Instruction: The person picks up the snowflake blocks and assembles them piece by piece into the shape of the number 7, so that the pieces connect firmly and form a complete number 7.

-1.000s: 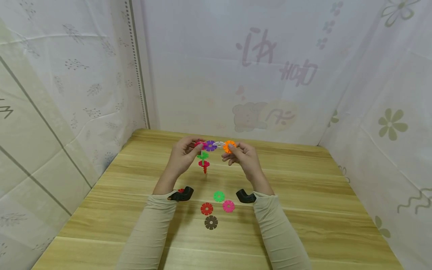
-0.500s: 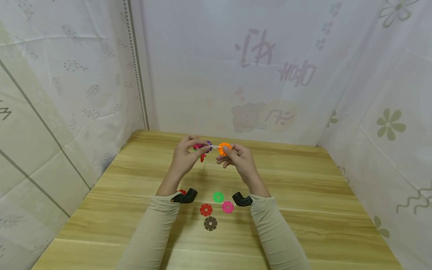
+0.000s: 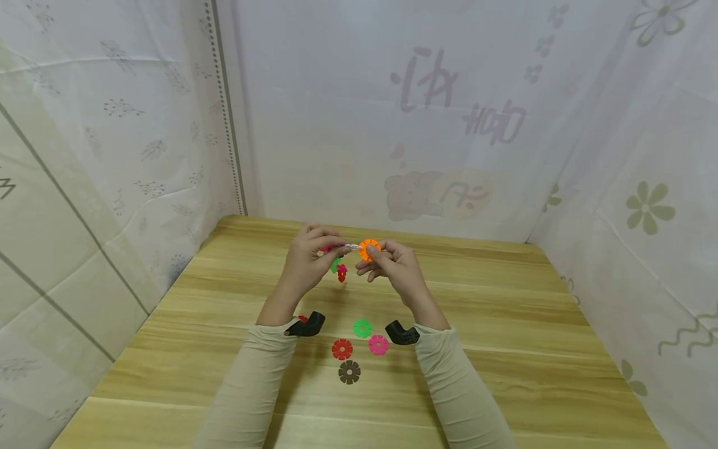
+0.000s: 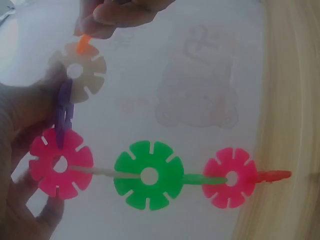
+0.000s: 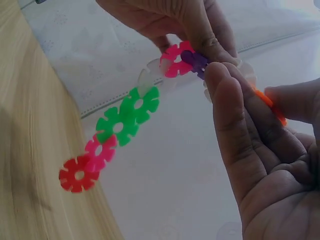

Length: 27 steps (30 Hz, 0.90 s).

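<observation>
Slotted plastic discs form a chain between both hands. My left hand (image 3: 305, 260) pinches the white disc (image 4: 92, 76), close to where it joins a purple disc (image 4: 62, 107). At the chain's right end, the thumb and fingers of my right hand (image 3: 399, 269) hold an orange disc (image 3: 367, 249), which is slotted into the white one. Beyond the purple disc come a pink disc (image 4: 44, 181), another white one, green discs (image 5: 112, 131), a smaller pink disc (image 4: 216, 167) and a red disc (image 5: 71, 181). This tail hangs below my left hand above the table.
Loose discs lie flat on the wooden table (image 3: 505, 349) between the forearms: green (image 3: 358, 324), pink (image 3: 373, 340), red (image 3: 336, 353) and brown (image 3: 344, 375). Another red disc (image 3: 303, 318) is partly hidden behind the left wrist's black camera (image 3: 310, 325). Patterned cloth (image 3: 314, 125) hangs behind.
My left hand has shifted its grip from the pink disc to the white one. My right hand has moved slightly left with the orange disc. The hanging tail has swung.
</observation>
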### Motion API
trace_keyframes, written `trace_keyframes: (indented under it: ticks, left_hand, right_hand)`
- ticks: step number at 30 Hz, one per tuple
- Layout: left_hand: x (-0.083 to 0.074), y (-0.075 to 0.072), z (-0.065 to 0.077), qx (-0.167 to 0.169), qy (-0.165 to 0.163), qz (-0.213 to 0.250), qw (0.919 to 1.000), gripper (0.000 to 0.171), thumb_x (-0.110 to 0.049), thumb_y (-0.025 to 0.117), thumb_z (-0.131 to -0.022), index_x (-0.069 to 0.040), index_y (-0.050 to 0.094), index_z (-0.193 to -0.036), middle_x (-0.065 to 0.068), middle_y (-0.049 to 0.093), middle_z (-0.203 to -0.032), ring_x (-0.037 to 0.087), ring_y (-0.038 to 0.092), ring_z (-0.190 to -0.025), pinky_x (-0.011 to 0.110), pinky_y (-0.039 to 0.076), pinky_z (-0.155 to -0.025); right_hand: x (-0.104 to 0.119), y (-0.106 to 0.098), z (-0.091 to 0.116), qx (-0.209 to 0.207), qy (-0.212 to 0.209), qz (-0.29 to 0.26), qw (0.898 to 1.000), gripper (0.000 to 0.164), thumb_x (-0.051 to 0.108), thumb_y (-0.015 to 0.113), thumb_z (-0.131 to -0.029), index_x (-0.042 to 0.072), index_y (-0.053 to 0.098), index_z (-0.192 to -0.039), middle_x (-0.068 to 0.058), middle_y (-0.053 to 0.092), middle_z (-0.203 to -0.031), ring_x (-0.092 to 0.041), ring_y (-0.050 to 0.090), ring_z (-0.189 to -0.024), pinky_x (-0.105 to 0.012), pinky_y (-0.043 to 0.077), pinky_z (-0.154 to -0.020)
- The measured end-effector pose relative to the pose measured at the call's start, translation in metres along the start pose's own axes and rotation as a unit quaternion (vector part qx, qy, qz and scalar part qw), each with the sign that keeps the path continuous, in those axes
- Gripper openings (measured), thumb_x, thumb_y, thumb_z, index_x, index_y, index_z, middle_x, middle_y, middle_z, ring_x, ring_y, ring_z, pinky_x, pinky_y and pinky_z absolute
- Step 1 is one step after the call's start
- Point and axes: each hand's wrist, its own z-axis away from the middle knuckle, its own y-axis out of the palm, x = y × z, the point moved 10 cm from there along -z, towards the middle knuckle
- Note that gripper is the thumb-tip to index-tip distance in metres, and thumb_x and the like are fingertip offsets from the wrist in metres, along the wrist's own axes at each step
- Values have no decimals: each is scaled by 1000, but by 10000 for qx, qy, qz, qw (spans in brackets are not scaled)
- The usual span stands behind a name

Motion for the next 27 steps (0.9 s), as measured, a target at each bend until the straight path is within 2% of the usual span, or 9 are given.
trace_keyframes:
  ticks: [3, 7, 12, 17, 22, 27]
  left_hand:
    - [-9, -3, -1, -243, 279, -177, 9992, 6, -11, 82, -84, -9, 81, -90, 0, 73, -93, 21, 54, -92, 38, 42, -81]
    - [-16, -5, -1, -411, 415, -448, 9973, 7, -13, 84, -81, -12, 82, -88, -2, 74, -90, 21, 55, -89, 44, 34, -81]
    - [-23, -6, 0, -489, 373, -681, 9958, 6, -15, 86, -80, -14, 81, -83, -4, 74, -86, 19, 56, -88, 46, 30, -77]
    - [-28, -7, 0, -744, 274, -965, 9922, 8, -16, 87, -78, -13, 80, -76, -3, 74, -81, 17, 54, -82, 44, 28, -75]
    - [-32, -8, -1, -1003, 216, -1117, 9884, 10, -13, 87, -78, -11, 79, -72, -1, 73, -77, 19, 53, -79, 46, 28, -77]
    - [-34, -8, -1, -1100, 238, -1165, 9868, 11, -13, 86, -79, -10, 79, -71, 0, 73, -76, 20, 54, -79, 48, 30, -80]
  right_hand:
    - [2, 1, 1, 45, -14, 120, 9999, 37, 35, 56, -104, -2, 65, -109, -19, 74, -92, -29, 72, -79, -35, 59, -61]
    - [4, 0, 3, 31, 11, 173, 9998, 40, 37, 56, -104, -1, 67, -109, -18, 70, -86, -24, 67, -71, -30, 56, -56]
    - [1, 1, 3, -35, 107, 70, 9999, 40, 34, 59, -103, -6, 67, -105, -17, 68, -78, -23, 66, -63, -29, 55, -52]
    - [-4, 7, 1, -172, 141, 15, 9998, 40, 32, 59, -103, -7, 67, -102, -16, 71, -78, -25, 70, -65, -28, 55, -51]
    - [-4, 10, 2, -369, 72, -318, 9988, 38, 31, 61, -102, -7, 67, -102, -16, 72, -75, -24, 70, -62, -27, 54, -50]
    - [-2, 11, 3, -440, 83, -491, 9978, 38, 29, 61, -102, -8, 67, -102, -13, 72, -74, -21, 70, -61, -27, 55, -50]
